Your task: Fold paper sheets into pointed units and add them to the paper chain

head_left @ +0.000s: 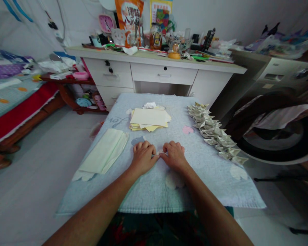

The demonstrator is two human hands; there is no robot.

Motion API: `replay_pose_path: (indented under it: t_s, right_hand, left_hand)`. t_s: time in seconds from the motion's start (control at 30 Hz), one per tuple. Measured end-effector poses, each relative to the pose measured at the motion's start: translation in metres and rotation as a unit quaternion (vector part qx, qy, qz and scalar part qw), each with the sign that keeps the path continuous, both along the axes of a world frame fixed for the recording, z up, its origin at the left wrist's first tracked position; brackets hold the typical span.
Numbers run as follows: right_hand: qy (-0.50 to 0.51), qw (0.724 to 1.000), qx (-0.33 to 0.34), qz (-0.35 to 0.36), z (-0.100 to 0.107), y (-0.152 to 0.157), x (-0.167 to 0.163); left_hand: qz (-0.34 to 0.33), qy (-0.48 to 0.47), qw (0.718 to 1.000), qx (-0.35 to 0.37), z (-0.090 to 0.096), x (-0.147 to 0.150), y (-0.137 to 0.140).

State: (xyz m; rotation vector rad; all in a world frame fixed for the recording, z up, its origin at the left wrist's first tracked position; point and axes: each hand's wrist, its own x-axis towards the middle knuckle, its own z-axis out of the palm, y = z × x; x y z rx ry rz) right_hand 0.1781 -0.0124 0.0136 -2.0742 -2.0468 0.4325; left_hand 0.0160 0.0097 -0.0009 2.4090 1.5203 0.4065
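Blue cloth-covered table (149, 194): under the paper stack (149, 117) | grey folded-paper row (213, 132): right of stack | left hand (143, 154), right hand (175, 153): this side of stack, fingertips pinching a paper piece (161, 151) | piece: between those fingertips, small, whitish, mostly hidden, shape unclear

Pale blue cloth (154, 196) (pink patch (188, 130)), cream paper (149, 117), orange bag (129, 22)

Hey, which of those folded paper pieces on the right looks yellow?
The farthest folded piece; it looks yellowish and patterned, while the other folded pieces look pale grey.
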Motion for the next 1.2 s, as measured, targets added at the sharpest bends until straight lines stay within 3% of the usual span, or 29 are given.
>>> replay_pose_path:
  t_s: [0.3, 0.67, 0.87, 1.2]
  right_hand:
    - [0.063, 0.996, -0.015, 0.054, 0.001, 0.003, 0.019]
    - [0.049, 0.998, -0.011, 0.045, 0.001, 0.004, 0.017]
    - [0.081, 0.993, -0.010, 0.085, 0.001, 0.004, 0.027]
    - [0.051, 0.997, 0.005, 0.063, 0.001, 0.003, 0.020]
  left_hand:
    - [0.007, 0.001, 1.000, -0.025, 0.000, 0.001, 0.000]
    - [0.002, 0.002, 1.000, -0.023, 0.002, 0.002, 0.001]
    - [0.001, 0.002, 1.000, -0.011, 0.000, 0.002, -0.001]
    - [-0.003, -0.011, 1.000, -0.002, -0.002, 0.001, -0.002]
